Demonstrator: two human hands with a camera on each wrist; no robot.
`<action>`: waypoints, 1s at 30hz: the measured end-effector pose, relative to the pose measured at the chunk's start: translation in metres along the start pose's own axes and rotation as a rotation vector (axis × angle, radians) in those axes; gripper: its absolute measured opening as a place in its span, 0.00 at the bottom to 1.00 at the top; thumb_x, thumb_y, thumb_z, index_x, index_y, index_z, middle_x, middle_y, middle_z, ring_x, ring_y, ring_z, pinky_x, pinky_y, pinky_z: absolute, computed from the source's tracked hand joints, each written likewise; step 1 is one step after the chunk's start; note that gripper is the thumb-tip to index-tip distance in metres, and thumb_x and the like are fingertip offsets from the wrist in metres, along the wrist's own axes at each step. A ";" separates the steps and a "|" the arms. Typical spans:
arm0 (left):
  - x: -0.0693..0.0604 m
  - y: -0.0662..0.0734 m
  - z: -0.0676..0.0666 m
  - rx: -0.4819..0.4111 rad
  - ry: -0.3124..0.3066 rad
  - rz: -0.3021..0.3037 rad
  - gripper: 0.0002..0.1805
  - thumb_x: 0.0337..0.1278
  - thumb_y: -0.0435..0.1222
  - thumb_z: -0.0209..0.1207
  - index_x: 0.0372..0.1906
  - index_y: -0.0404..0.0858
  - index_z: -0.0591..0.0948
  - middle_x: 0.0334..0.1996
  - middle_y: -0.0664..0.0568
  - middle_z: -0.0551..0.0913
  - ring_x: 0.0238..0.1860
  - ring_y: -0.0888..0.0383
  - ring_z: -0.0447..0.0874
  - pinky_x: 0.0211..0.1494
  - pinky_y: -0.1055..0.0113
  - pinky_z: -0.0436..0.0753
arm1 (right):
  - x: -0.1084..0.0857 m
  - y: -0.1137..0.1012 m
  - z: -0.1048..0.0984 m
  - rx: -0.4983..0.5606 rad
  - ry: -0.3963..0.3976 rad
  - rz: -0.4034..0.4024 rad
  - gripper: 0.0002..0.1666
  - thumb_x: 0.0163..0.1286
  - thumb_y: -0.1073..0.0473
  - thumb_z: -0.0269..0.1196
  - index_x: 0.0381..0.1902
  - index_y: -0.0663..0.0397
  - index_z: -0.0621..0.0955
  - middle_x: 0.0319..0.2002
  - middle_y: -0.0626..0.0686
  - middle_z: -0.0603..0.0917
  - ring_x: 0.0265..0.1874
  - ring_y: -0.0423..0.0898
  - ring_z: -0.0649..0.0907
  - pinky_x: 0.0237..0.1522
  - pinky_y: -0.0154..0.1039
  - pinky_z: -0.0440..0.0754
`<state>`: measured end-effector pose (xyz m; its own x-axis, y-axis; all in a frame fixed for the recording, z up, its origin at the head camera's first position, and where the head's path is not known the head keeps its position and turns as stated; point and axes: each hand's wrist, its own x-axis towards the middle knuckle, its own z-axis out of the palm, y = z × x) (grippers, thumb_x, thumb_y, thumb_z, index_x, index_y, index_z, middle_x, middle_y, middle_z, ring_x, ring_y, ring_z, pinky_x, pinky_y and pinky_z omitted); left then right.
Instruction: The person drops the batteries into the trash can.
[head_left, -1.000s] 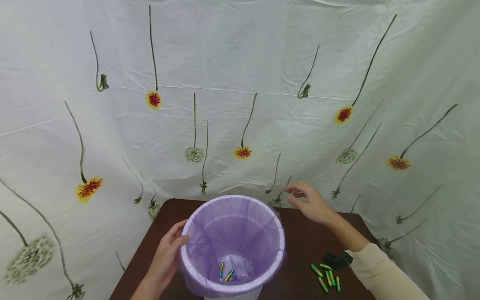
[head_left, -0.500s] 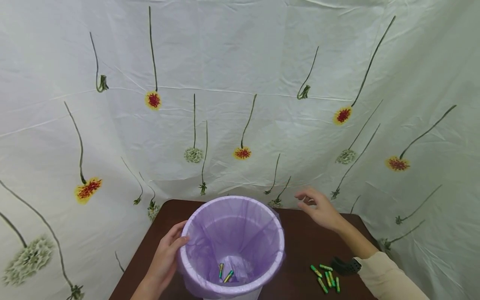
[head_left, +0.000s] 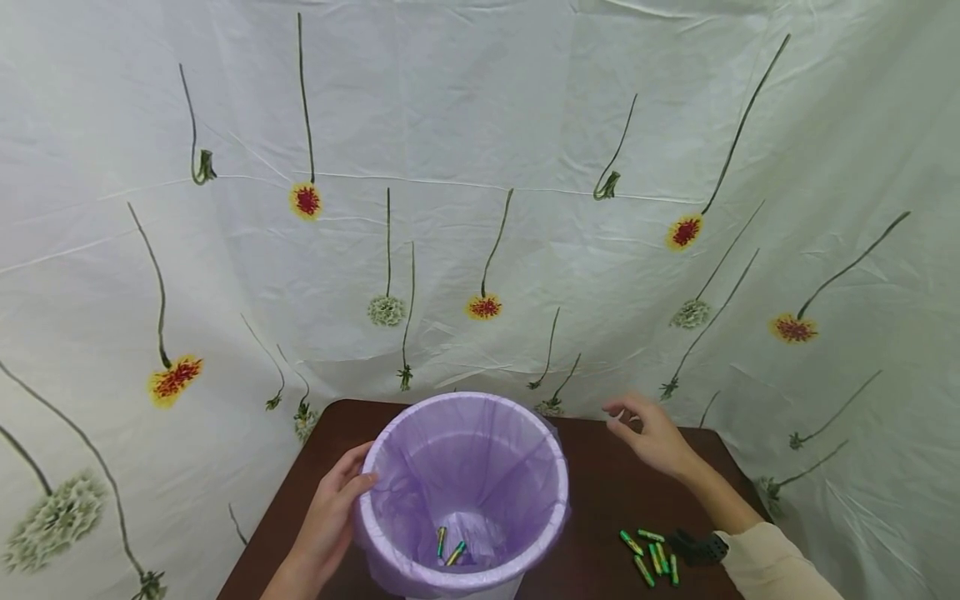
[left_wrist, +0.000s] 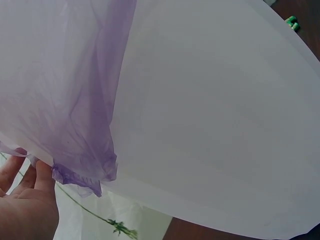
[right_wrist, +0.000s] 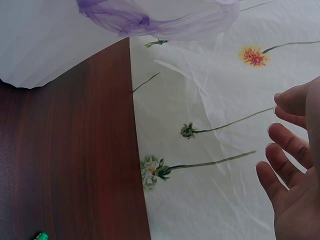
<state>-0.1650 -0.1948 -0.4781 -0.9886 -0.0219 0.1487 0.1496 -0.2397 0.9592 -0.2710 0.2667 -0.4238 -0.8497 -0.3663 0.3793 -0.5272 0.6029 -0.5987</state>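
Note:
My left hand [head_left: 330, 508] grips the left side of a white trash can [head_left: 465, 590], thumb over the rim. A thin purple liner bag [head_left: 480, 458] covers its inside and folds over the rim. At the bottom lie two green-and-yellow batteries, one battery [head_left: 441, 542] near-upright in view and another battery [head_left: 455, 553] slanted. In the left wrist view, the fingers [left_wrist: 44, 177] show beneath the bag's bunched edge. My right hand [head_left: 656, 437] hovers right of the can, fingers loosely bent and holding nothing. Below it, several batteries [head_left: 660, 557] lie on the table.
The dark brown table [head_left: 600, 483] carries the can and the loose batteries. A white cloth [head_left: 465, 250] with printed flowers hangs behind and around it. A black strap [head_left: 701, 548] sits at the right wrist, close beside the batteries.
My right hand has moved right and slightly down, away from the can's rim. The left hand, the can and the batteries stay where they were.

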 end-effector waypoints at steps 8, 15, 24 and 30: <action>0.000 -0.001 0.000 -0.003 -0.006 0.007 0.24 0.72 0.26 0.53 0.69 0.23 0.66 0.57 0.44 0.80 0.52 0.54 0.82 0.51 0.63 0.83 | -0.016 0.014 0.002 -0.007 0.015 0.048 0.13 0.72 0.66 0.66 0.53 0.60 0.84 0.49 0.54 0.84 0.44 0.50 0.81 0.46 0.51 0.80; 0.000 -0.001 0.000 -0.004 -0.002 0.000 0.25 0.72 0.25 0.53 0.70 0.23 0.66 0.57 0.43 0.80 0.52 0.54 0.82 0.51 0.63 0.83 | -0.028 0.026 0.004 -0.040 0.024 0.128 0.12 0.73 0.64 0.66 0.53 0.59 0.84 0.48 0.52 0.84 0.46 0.53 0.82 0.48 0.56 0.78; 0.000 -0.001 0.000 -0.007 -0.002 0.012 0.24 0.72 0.25 0.52 0.69 0.22 0.66 0.57 0.45 0.81 0.52 0.55 0.82 0.52 0.63 0.83 | -0.039 0.042 0.009 -0.016 0.080 0.208 0.15 0.74 0.61 0.66 0.55 0.62 0.83 0.53 0.60 0.84 0.54 0.62 0.80 0.54 0.65 0.75; 0.000 -0.001 0.000 -0.006 -0.002 0.011 0.24 0.72 0.25 0.53 0.69 0.23 0.67 0.57 0.46 0.81 0.52 0.55 0.82 0.51 0.63 0.83 | -0.048 0.050 0.009 -0.002 0.072 0.273 0.19 0.75 0.57 0.66 0.57 0.64 0.82 0.52 0.61 0.83 0.53 0.62 0.80 0.54 0.63 0.75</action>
<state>-0.1656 -0.1946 -0.4792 -0.9868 -0.0230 0.1600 0.1608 -0.2454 0.9560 -0.2564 0.3078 -0.4780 -0.9575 -0.1388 0.2529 -0.2784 0.6739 -0.6843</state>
